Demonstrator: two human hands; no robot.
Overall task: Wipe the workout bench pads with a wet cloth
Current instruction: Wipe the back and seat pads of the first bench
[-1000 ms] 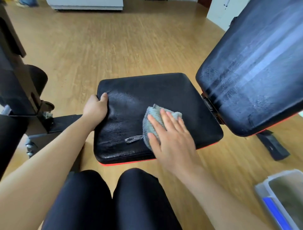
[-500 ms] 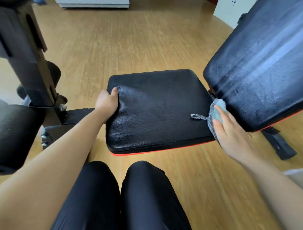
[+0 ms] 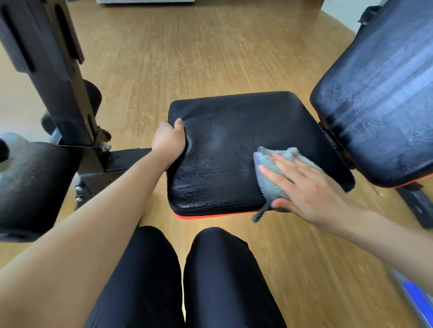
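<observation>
Mid-frame, our left grip (image 3: 168, 140) clenches round the left edge of the seat pad (image 3: 225, 131); our right grip (image 3: 307, 189), fingers flat and released, presses the grey cloth (image 3: 263, 158) onto the pad's lower right part

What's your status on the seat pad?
Left hand grips left edge of seat pad. Right hand flat, pressing cloth onto near right corner. Nothing on the pad in the cloth's way.

Light wood-plank floor (image 3: 210, 58) runs to a white cabinet (image 3: 145, 1) and pale wall (image 3: 342, 14); grey-blue bin (image 3: 417, 297) lower right.
</observation>
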